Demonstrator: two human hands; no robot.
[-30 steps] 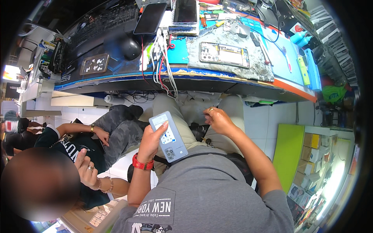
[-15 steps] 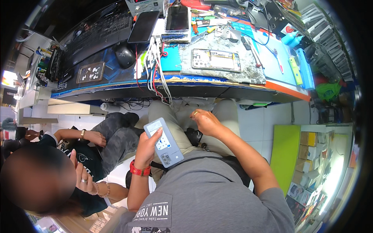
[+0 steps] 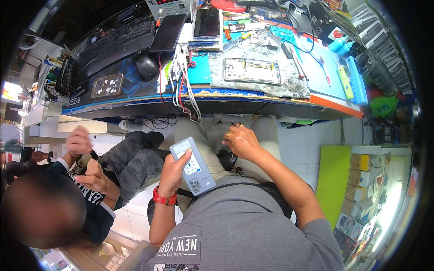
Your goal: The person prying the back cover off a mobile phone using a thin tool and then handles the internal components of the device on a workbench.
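Observation:
Over my lap, my left hand (image 3: 171, 174) grips a light blue-grey phone (image 3: 204, 170), its back with several camera rings and a patterned sticker turned up. The thumb lies across the sticker. My right hand (image 3: 241, 142), with rings on its fingers, is held above my right thigh, apart from the phone. Its fingers are curled together, and whatever they may hold is hidden. On the bench, a phone with its back off (image 3: 252, 71) shows its inner parts and lies on a stained grey mat (image 3: 289, 86).
Two dark phones (image 3: 168, 34) (image 3: 208, 22) lie behind a bundle of white cables (image 3: 182, 63). A black mouse (image 3: 147, 67) and a clear phone case (image 3: 107, 85) are at left. Beside me on the left sits another person (image 3: 101, 180). A glass display case (image 3: 361, 189) stands at right.
My right hand has turned slightly, with more fingers showing; the phone in my left hand has shifted a little. The person beside me has raised both hands in front of them.

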